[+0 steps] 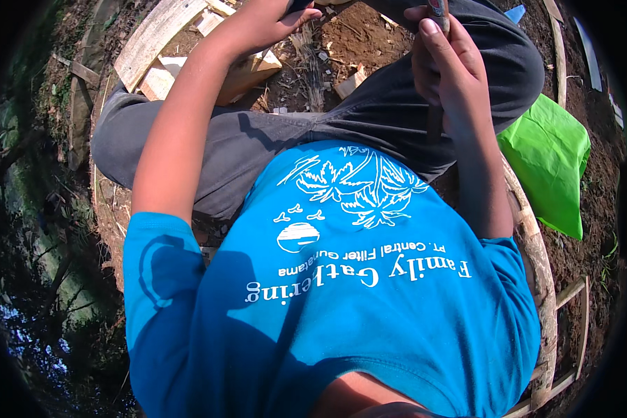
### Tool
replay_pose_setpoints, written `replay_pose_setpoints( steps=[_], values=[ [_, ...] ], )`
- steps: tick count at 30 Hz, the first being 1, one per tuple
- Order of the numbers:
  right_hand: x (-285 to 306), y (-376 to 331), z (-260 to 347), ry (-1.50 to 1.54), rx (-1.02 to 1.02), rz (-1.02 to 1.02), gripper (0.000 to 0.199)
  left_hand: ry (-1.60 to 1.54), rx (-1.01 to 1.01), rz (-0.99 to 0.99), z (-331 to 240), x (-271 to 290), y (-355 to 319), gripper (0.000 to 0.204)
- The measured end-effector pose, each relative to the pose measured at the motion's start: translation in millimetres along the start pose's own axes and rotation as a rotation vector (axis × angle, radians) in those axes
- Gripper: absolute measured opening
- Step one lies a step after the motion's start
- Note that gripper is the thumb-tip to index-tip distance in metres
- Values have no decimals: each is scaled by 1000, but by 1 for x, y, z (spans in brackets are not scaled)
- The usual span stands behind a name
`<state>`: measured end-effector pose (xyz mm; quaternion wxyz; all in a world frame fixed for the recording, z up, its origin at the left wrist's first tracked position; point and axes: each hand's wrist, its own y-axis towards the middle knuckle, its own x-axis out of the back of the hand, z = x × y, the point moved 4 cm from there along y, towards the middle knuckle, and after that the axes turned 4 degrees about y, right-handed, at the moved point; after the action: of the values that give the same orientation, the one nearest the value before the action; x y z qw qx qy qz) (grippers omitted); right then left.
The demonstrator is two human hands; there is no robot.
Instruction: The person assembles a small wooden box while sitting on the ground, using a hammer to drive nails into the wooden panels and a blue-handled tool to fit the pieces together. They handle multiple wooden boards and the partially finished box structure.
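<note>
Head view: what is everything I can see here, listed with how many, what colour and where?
Wood pieces: several, pale, upper left on the ground.
Long plank: one, pale, upper left.
Green sheet: one, bright green, right side on the soil.
Soil: brown, with dry stalks, top centre.
Tool handle: one, dark, top edge, in the right hand.
Shirt: one, blue with white print, centre.
Trousers: grey, across the middle.
Left hand: on the wood pieces.
Right hand: fingers wrapped round the tool handle.

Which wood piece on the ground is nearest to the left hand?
The pale wood block right under the left hand; the long curved plank lies farther left.
</note>
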<state>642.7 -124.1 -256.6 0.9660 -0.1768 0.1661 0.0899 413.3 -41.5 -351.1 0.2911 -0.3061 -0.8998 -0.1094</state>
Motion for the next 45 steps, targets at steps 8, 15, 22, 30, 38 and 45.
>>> replay_pose_setpoints(
  steps=[8, 15, 22, 30, 38, 45],
  values=[
    [13, -3, -32, -344, 62, 35, 27, 31, 69, 41, -11, -4, -1, 47],
    [26, 7, -58, -578, 7, 59, 30, 165, 138, 124, 2, -8, -4, 45],
    [14, 12, -39, -179, 62, 27, 29, 65, 249, -130, 12, 8, -18, 36],
    [-1, 7, -33, -43, 77, -4, 23, -155, 297, -12, 24, -9, -19, 26],
    [4, 4, -39, -307, 34, -54, 22, -140, 276, -47, 15, -22, -17, 20],
    [15, 1, -52, -563, -30, 19, 22, -71, 256, -9, 14, -29, -12, 21]
  ],
)
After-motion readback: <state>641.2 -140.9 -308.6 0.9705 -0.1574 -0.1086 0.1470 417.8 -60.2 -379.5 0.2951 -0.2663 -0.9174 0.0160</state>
